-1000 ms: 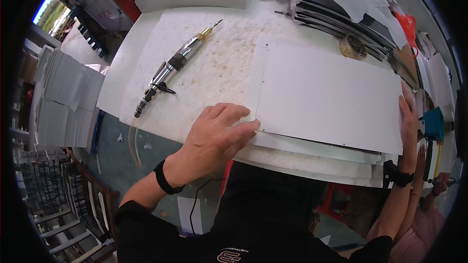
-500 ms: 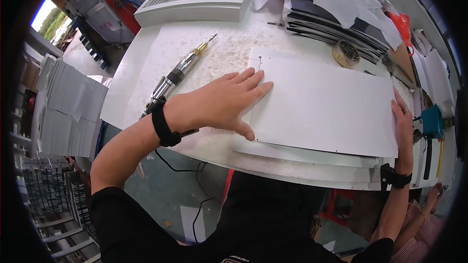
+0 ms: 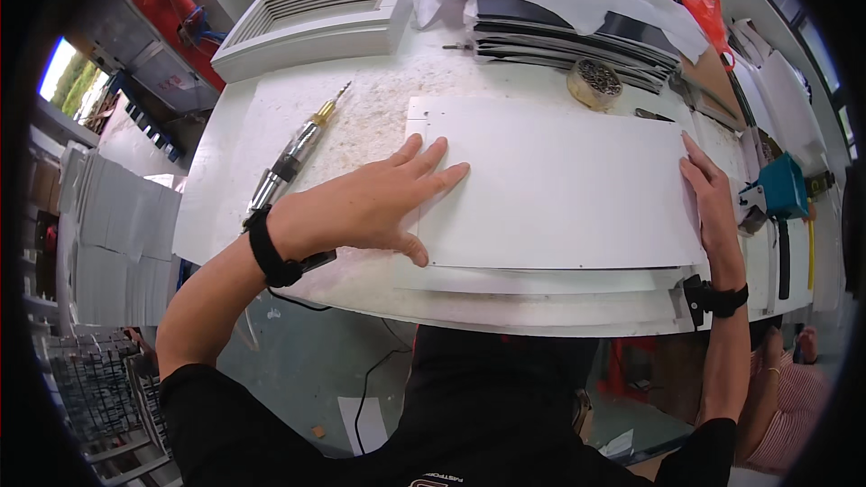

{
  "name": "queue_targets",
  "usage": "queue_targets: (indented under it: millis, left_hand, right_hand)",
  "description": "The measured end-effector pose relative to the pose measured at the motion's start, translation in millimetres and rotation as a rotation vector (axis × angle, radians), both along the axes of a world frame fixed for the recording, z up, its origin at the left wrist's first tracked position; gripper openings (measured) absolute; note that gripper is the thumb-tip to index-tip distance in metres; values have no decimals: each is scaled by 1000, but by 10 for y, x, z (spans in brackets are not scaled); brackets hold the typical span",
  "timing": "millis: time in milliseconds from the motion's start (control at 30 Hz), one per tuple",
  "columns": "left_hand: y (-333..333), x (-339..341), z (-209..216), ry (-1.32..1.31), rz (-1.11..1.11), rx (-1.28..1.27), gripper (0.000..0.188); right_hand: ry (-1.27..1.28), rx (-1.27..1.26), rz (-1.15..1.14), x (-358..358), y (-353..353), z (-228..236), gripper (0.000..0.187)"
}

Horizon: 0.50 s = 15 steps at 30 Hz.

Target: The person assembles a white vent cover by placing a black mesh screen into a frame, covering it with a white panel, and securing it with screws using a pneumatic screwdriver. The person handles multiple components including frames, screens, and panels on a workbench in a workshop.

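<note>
A flat white rectangular panel [image 3: 559, 189] with small holes along its edges lies on the white worktable [image 3: 361, 307]. My left hand [image 3: 388, 198] rests on the panel's left end, fingers spread and pointing to the right. At the opposite end my right hand [image 3: 708, 194] lies along the panel's right edge, fingers stretched out and thumb side hidden. More white sheet [image 3: 541, 282] shows under the panel's near edge. To the left of the panel, a silver air drill [image 3: 289, 158] with a brass-coloured chuck and a bit lies on the table, beyond my left wrist.
White louvred frames [image 3: 316, 18] are stacked at the back left. Behind the panel stand a pile of dark sheets [image 3: 568, 32] and a round tub of small screws [image 3: 595, 84]. A teal tool [image 3: 783, 188] is at the right. Another person's striped clothing [image 3: 794, 406] shows at lower right.
The view has shifted, so the table and its things sit farther left. My right hand's fingers now show more along the panel's right edge; my left hand stays spread on its left end.
</note>
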<state>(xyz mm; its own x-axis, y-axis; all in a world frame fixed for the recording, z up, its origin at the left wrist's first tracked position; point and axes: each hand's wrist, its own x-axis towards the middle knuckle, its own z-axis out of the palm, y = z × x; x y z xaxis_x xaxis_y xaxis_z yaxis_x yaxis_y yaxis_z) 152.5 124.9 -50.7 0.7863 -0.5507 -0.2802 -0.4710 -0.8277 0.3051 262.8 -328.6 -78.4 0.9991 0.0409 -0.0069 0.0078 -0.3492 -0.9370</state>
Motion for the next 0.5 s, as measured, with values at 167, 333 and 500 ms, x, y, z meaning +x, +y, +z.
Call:
queue_targets:
  millis: [167, 333, 500]
  left_hand:
    - [-26, 15, -36, 1, 25, 101, 130]
    - [-173, 22, 75, 10, 34, 98, 126]
    - [-184, 23, 65, -1, 44, 116, 127]
  right_hand:
    - [-85, -352, 88, 82, -104, -27, 49]
    - [-93, -425, 150, 155, -230, -225, 52]
    - [-259, -592, 199, 132, -261, -355, 56]
